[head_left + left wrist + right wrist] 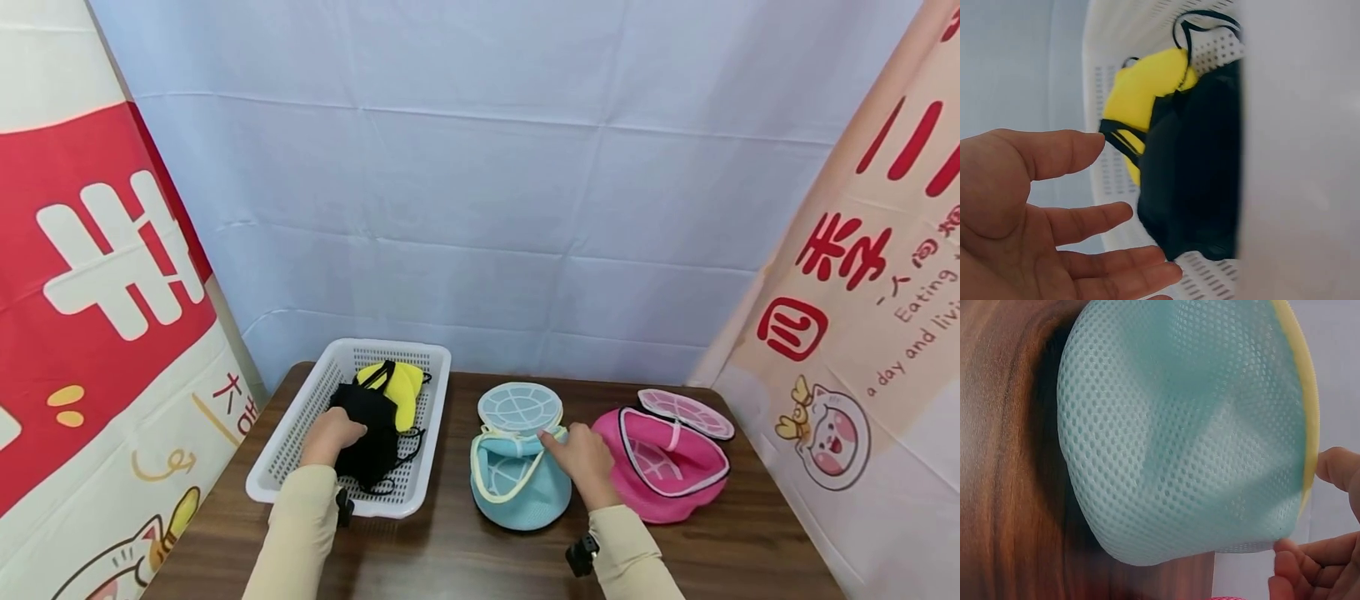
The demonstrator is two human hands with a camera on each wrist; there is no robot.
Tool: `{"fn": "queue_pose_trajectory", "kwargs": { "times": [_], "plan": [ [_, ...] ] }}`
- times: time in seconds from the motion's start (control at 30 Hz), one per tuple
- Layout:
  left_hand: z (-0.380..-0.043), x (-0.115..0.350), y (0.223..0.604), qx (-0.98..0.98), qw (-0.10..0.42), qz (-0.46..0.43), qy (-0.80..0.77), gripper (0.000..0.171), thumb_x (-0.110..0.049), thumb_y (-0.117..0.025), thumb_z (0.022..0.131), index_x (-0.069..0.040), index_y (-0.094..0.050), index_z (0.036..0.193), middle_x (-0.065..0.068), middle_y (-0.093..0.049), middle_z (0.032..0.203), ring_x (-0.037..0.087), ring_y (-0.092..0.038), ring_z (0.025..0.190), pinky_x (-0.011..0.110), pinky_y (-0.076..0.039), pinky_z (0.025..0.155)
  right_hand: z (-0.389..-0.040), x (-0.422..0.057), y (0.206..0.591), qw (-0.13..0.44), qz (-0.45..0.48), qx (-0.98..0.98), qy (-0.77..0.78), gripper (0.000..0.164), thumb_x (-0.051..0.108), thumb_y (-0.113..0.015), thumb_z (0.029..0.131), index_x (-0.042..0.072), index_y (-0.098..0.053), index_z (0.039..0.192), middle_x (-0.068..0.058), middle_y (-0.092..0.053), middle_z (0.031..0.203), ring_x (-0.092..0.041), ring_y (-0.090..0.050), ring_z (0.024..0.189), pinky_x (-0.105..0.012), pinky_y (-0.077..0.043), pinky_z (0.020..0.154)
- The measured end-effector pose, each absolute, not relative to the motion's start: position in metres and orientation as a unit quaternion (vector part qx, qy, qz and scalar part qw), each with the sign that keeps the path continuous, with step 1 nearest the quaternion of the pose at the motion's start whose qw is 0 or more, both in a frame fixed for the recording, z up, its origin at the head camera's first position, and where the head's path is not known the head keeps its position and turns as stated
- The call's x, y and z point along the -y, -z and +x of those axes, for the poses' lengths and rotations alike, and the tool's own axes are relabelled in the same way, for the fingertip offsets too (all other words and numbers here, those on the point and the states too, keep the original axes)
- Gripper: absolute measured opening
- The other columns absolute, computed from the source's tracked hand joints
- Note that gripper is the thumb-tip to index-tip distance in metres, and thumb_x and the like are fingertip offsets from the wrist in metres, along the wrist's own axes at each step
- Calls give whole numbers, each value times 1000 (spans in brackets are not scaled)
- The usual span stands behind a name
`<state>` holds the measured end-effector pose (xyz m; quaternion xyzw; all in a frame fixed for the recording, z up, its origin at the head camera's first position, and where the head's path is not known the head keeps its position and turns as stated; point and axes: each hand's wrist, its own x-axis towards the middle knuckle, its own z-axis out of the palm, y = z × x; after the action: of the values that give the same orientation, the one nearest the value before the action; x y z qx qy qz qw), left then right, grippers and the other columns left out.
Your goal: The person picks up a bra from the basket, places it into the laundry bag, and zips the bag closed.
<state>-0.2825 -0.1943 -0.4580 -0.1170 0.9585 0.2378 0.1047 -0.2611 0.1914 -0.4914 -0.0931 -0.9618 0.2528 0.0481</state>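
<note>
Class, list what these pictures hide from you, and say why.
Head view: the floor of the basket under the black garment, which covers it.
Left wrist view: part of the garment, behind the basket's blurred wall.
Right wrist view: most of the right hand; the right edge cuts it off.
Right wrist view: most of the pink bag; the bottom edge crops it.

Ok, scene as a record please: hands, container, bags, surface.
left hand: at black fabric garment with thin straps, contact unclear
right hand: grips rim of aqua mesh bag with pale-yellow trim
container: white perforated plastic basket, holding black garment plus yellow fabric garment
bags: aqua open; pink mesh bag, dark trim, open, to its right
surface: dark brown wood-grain table
</note>
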Motion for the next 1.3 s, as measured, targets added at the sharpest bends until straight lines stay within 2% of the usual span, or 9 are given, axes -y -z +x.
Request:
{"fn": "queue_pose_trajectory", "kwargs": {
  "times": [0.23,0.5,0.6,0.77,1.0,1.07,1.13,1.23,1.3],
  "plan": [
    [-288,203,460,-953,119,-115,-253,53,-21,-60,87,16,-48,121,34,-50,116,43,-53,97,50,-44,81,-262,-184,491,42,-99,960,-258,49,53,-67,76,6,-55,70,-7,-47,59,-22,-45,54,-34,-34,43],
    [-295,203,450,-944,137,-115,-278,59,-22,-57,90,18,-37,129,37,-40,127,48,-44,111,51,-40,89,-261,-183,487,48,-83,957,-274,30,24,-68,77,-4,-60,81,-10,-50,63,-23,-47,56,-36,-38,48],
    [-297,204,450,-942,140,-114,-284,60,-22,-56,90,19,-37,129,37,-39,128,48,-43,112,51,-39,90,-260,-185,485,46,-89,952,-288,21,16,-66,75,-3,-58,76,-10,-50,63,-23,-46,58,-35,-38,50],
    [-300,210,455,-937,146,-113,-298,62,-22,-57,89,21,-36,128,38,-38,128,49,-42,113,51,-38,91,-256,-189,486,41,-95,944,-315,19,14,-65,73,-2,-56,70,-9,-50,64,-22,-46,58,-34,-39,50],
    [-302,215,457,-931,155,-126,-305,63,-20,-57,88,23,-33,128,40,-35,130,50,-39,116,51,-36,93,-250,-195,491,24,-115,886,-449,24,5,-59,72,5,-46,52,-2,-42,46,-14,-41,42,-26,-35,40],
    [-304,215,456,-928,158,-132,-312,63,-20,-56,89,23,-32,128,39,-34,130,50,-38,117,51,-36,94,-249,-197,493,13,-129,854,-503,18,1,-56,74,0,-53,56,-2,-44,45,-13,-45,41,-26,-39,39],
    [-305,216,456,-925,162,-135,-318,63,-20,-55,90,23,-31,129,39,-33,131,50,-37,118,52,-36,94,-249,-199,495,6,-140,825,-547,10,-1,-54,75,-8,-60,70,-4,-47,48,-13,-48,42,-27,-44,41],
    [-308,216,454,-922,166,-137,-323,62,-20,-54,92,22,-30,130,39,-32,132,50,-36,119,52,-35,94,-249,-200,496,-5,-146,801,-580,26,-1,-52,77,-16,-59,98,-8,-51,56,-12,-51,45,-27,-48,45],
    [-309,216,454,-922,166,-138,-321,63,-21,-54,91,23,-31,129,39,-33,131,50,-37,118,52,-35,94,-249,-201,497,-10,-148,790,-595,34,-1,-51,78,-18,-55,107,-8,-52,60,-11,-51,46,-27,-49,46]
  ]
}}
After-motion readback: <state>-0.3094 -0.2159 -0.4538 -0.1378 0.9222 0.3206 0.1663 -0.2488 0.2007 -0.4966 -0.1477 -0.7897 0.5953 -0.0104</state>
